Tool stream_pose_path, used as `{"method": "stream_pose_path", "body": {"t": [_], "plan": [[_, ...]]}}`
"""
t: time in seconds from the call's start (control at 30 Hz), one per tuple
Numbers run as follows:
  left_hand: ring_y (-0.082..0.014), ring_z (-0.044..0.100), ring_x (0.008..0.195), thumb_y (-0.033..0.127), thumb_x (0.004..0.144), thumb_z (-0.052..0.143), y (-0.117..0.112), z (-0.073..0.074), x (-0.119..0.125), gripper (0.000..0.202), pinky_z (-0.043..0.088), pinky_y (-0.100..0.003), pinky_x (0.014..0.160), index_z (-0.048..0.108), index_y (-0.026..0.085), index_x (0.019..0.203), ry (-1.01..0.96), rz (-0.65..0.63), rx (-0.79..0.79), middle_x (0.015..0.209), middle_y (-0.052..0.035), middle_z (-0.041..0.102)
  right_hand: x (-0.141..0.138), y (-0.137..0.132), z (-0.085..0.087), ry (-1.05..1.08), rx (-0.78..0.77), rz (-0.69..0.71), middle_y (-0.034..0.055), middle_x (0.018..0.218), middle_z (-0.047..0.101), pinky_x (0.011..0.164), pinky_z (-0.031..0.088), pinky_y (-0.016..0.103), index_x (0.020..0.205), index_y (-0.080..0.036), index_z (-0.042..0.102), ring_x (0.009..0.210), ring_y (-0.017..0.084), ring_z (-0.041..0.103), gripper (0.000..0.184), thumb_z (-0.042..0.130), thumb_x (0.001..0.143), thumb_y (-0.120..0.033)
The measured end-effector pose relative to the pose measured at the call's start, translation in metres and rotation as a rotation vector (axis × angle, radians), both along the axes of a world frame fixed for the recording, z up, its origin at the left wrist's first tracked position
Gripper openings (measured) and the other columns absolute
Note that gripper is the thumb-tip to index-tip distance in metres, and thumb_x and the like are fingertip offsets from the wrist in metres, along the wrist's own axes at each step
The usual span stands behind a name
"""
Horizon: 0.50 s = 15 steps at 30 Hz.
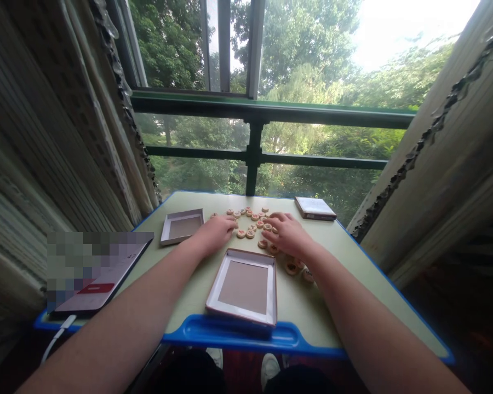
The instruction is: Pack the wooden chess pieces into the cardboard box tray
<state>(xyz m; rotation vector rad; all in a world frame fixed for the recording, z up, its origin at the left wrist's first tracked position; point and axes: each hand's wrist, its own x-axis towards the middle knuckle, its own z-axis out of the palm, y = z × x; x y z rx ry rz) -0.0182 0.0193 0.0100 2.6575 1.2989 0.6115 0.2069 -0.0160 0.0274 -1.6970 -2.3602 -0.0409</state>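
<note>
Several round wooden game pieces (pixel 252 216) with red and dark characters lie scattered at the far middle of a pale green table (pixel 308 306). My left hand (pixel 214 232) rests palm down at the left edge of the pile, fingers stretched toward the pieces. My right hand (pixel 286 232) lies flat over the right side of the pile, fingers spread and covering some pieces. More pieces (pixel 291 267) sit beside my right wrist. An empty cardboard box tray (pixel 244 287) lies between my forearms near the front edge.
A second empty box tray (pixel 182 225) sits at the left. A flat closed box (pixel 314 208) lies at the far right corner. A phone (pixel 102 273) with a white cable rests at the front left. The table has a blue rim (pixel 238 332); a window railing stands behind.
</note>
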Motion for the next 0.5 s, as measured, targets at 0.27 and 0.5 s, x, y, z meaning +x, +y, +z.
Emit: {"method": "stream_pose_path", "body": {"t": [0.27, 0.5], "plan": [[-0.0178, 0.047, 0.119, 0.009, 0.079, 0.037, 0.007, -0.009, 0.004, 0.044, 0.034, -0.030, 0.103, 0.059, 0.016, 0.116, -0.019, 0.042, -0.020, 0.128, -0.0079, 0.054, 0.010, 0.006, -0.004, 0.135, -0.201, 0.022, 0.0089, 0.137, 0.043, 0.104, 0.027, 0.030, 0.126, -0.018, 0.050, 0.126, 0.020, 0.037, 0.046, 0.034, 0.090, -0.042], [-0.0239, 0.035, 0.129, 0.039, 0.089, 0.030, 0.013, -0.001, 0.008, 0.050, 0.028, -0.036, 0.106, 0.044, 0.013, 0.130, 0.170, 0.170, -0.035, 0.139, -0.0135, 0.039, 0.016, 0.014, -0.002, 0.169, -0.175, -0.158, 0.0106, 0.144, 0.032, 0.108, 0.022, 0.033, 0.132, -0.016, 0.044, 0.131, 0.023, 0.030, 0.049, 0.036, 0.090, -0.039]]}}
